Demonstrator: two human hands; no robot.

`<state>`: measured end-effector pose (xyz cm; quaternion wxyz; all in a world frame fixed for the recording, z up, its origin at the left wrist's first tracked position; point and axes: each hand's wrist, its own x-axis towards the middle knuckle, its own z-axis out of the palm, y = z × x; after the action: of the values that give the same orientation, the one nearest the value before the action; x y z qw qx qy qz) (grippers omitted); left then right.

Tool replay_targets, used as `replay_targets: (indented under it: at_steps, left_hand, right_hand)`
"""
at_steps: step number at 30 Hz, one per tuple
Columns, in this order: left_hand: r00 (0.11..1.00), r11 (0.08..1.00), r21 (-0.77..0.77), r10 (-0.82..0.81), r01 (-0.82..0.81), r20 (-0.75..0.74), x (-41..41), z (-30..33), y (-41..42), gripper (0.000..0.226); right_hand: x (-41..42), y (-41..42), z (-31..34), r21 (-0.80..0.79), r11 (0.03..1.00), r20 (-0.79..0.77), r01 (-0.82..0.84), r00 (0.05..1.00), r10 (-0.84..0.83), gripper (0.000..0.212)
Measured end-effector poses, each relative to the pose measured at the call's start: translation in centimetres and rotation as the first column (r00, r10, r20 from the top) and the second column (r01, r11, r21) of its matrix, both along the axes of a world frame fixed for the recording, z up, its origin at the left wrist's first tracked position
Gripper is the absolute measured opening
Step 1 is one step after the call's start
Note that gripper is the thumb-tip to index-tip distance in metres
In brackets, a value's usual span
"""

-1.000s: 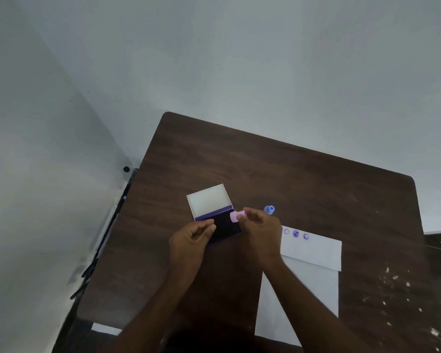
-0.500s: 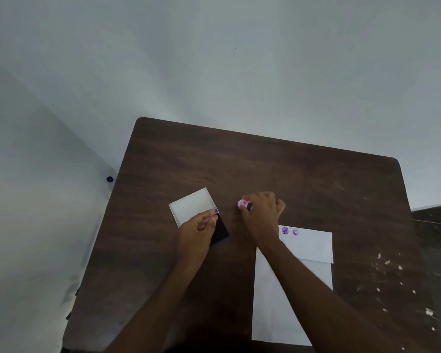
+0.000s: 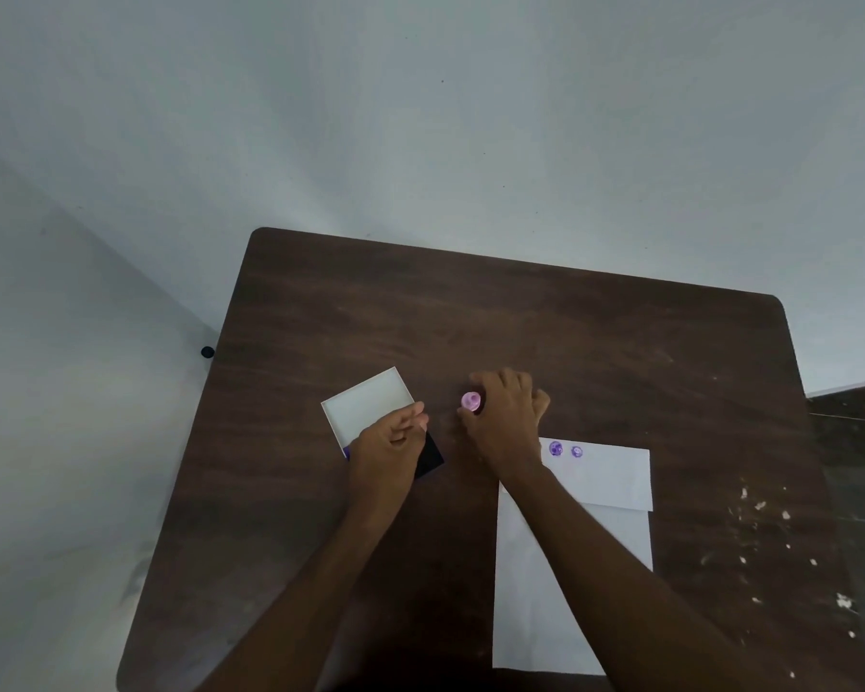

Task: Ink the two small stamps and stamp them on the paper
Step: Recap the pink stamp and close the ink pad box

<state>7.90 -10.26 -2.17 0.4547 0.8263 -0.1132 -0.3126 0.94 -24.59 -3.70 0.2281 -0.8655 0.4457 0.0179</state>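
The right hand [image 3: 503, 424] pinches the pink stamp [image 3: 471, 401] at its fingertips, two purple prints [image 3: 565, 450] just beside its wrist on the paper [image 3: 615, 472]. The left hand [image 3: 388, 449], fingers together, rests on the ink pad [image 3: 428, 459]; no writing is legible.

Head view. Two bare forearms enter from the lower edge of the frame, one at lower centre, one at lower right. No sleeves visible on either arm up to the frame edge. No watch, bracelet or band at either wrist. Left hand [image 3: 388, 444], centre of frame: no rings, no glove. Right hand [image 3: 508, 422], just right of centre: likewise ungloved, no rings seen. Fingers [image 3: 513, 384] short-nailed as far as can be told; nail detail too small to confirm.
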Motion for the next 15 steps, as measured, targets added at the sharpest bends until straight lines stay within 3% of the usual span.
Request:
replay_targets:
  at_steps: [3, 6, 10, 15]
  left_hand:
    - [0.999, 0.999, -0.015, 0.035, -0.035, -0.019, 0.3, 0.0, 0.5, 0.028]
    - [0.993, 0.995, -0.029, 0.097, -0.099, -0.074, 0.9, 0.1, 1.6, 0.029]
    - [0.967, 0.967, -0.019, 0.254, -0.255, -0.028, 2.0, -0.2, 3.9, 0.023]
    - [0.947, 0.949, 0.070, 0.311, -0.306, -0.085, 3.0, -1.1, 6.6, 0.032]
  right_hand:
    - [0.2, 0.9, 0.6, 0.011, 1.000, 0.124, -0.010, 0.992, 0.009, 0.042]
    - [1.1, 2.4, 1.1, 0.042, 0.996, 0.231, -0.081, 0.970, 0.069, 0.038]
    - [3.3, 3.7, 1.3, 0.295, 0.950, 0.151, -0.102, 0.987, 0.059, 0.041]
    - [5.0, 3.7, 1.2, 0.367, 0.924, 0.096, -0.110, 0.992, 0.080, 0.041]
